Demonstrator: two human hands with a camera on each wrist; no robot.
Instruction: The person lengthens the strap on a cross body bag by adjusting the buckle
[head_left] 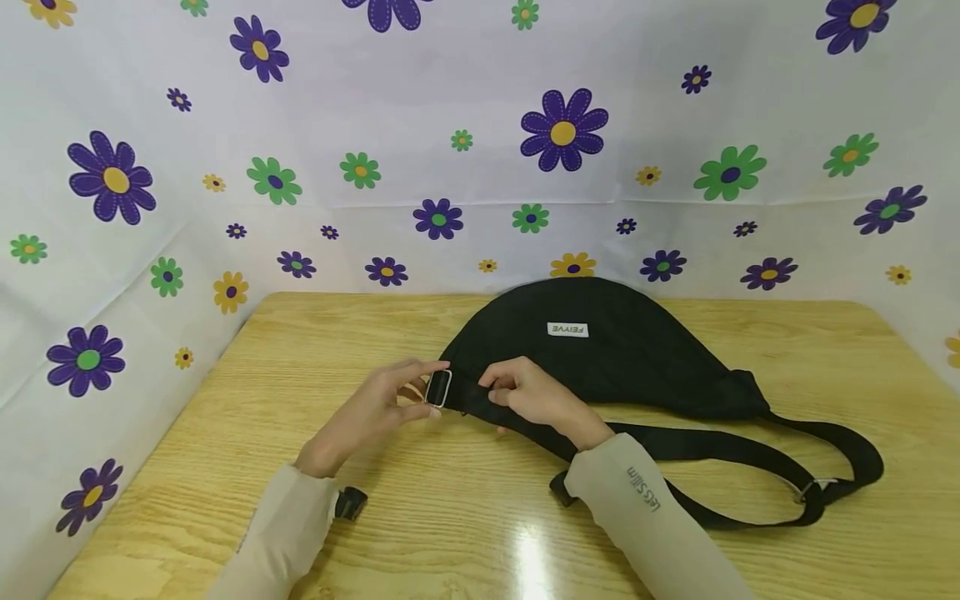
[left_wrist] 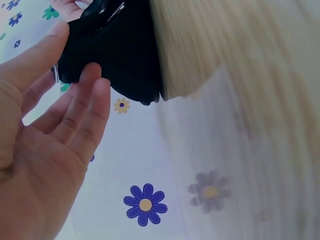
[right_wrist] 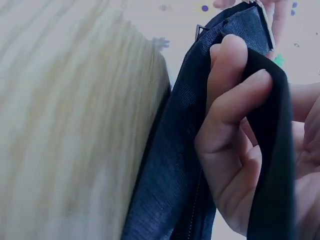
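A black waist bag with a small white label lies on the table, its curved side toward the back. At its left end my left hand pinches a rectangular metal strap ring between thumb and fingers. In the left wrist view, fingertips rest on the black fabric there. Just right of the ring, my right hand grips the black webbing strap, fingers curled round it in the right wrist view. A zipper runs along the bag's edge beneath that hand.
To the right the strap loops over the wooden table through a metal slider. A black plastic buckle shows beside the left sleeve. Another black strap end pokes out by the right sleeve. A flower-patterned cloth hangs behind.
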